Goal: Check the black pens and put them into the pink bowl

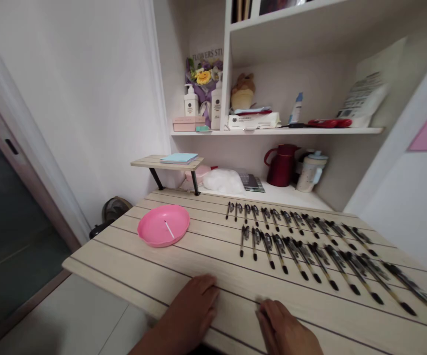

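Note:
My left hand (195, 309) rests at the near edge of the wooden table (132, 256), its fingers loosely bent. To its right, my right hand (289, 329) lies on the same edge with fingers together, slightly blurred. Neither hand shows anything in it. Beyond them, two rows of slim pen-like sticks (322, 266) with dark ends run across the table; small dark pieces lie beside the sticks. Beyond my left hand stands a pink dish (149, 230) with a scalloped rim. A thin white stick (169, 229) with a dark tip lies inside it.
A small raised stand (147, 161) with light blue paper (179, 158) on it stands at the back left. Behind the table are a white plastic bag (224, 181), a dark red jug (282, 167) and a tumbler (310, 172). A loaded shelf (309, 131) hangs above.

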Motion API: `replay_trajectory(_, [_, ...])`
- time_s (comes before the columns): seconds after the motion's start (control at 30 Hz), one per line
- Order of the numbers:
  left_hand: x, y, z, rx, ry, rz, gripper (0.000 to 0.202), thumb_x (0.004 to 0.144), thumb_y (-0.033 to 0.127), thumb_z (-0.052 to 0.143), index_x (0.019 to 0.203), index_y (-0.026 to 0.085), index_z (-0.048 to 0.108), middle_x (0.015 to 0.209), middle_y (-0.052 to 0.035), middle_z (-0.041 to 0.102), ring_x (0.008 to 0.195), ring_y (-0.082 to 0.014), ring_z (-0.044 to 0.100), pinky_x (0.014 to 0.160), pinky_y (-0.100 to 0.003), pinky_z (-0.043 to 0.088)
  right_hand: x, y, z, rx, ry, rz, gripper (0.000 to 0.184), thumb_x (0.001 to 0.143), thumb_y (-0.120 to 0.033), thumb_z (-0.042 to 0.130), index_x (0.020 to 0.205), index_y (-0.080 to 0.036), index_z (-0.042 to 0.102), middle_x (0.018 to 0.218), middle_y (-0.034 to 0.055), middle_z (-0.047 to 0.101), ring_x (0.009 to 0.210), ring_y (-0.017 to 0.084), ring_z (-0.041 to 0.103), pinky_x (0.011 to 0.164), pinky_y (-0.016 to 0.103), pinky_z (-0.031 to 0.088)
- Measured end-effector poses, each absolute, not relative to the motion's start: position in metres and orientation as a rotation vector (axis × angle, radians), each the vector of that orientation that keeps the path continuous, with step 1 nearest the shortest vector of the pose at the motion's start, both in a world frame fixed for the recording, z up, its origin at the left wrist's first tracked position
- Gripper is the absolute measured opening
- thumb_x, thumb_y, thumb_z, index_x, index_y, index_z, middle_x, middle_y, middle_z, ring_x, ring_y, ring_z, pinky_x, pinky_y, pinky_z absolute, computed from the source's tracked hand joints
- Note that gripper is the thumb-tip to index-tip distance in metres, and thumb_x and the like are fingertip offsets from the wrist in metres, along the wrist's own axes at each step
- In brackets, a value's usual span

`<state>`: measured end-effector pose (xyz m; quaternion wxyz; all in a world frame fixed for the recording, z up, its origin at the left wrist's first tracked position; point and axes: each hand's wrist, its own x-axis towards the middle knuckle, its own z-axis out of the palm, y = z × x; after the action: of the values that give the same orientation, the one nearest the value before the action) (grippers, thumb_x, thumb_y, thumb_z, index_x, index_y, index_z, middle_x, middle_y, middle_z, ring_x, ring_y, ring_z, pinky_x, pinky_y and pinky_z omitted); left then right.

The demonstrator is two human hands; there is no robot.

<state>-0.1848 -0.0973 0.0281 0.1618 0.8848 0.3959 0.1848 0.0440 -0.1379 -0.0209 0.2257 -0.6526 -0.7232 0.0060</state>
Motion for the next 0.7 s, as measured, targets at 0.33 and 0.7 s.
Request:
replay_trajectory(0.33, [-0.202,-0.084,0.023,2.491,1.124,0.665,0.024,0.081,0.028,0.045,0.096,0.035,0.062,0.092,-0.0027,0.066,0.084,-0.0190,0.060,0.076,-0.030,0.050,0.124,-0.149,0.014,-2.039,-1.736,0.122,0.021,0.083,-0.033,0.035,0.070,-0.030,0.051,0.075,0.0066,0.065,0.065,0.022,0.062,0.060,0.032,0.042])
replay_trajectory(0.7, [-0.154,-0.075,0.032,2.882,0.668,0.836,0.015,0.079,0.020,0.052,0.092,0.022,0.059,0.077,-0.0011,0.064,0.068,-0.0111,0.060,0.062,-0.017,0.050,0.326,-0.137,0.005,-2.599,-1.120,-0.172,0.034,0.078,-0.039,0.039,0.083,-0.014,0.060,0.081,0.0177,0.065,0.077,0.030,0.061,0.060,0.035,0.040])
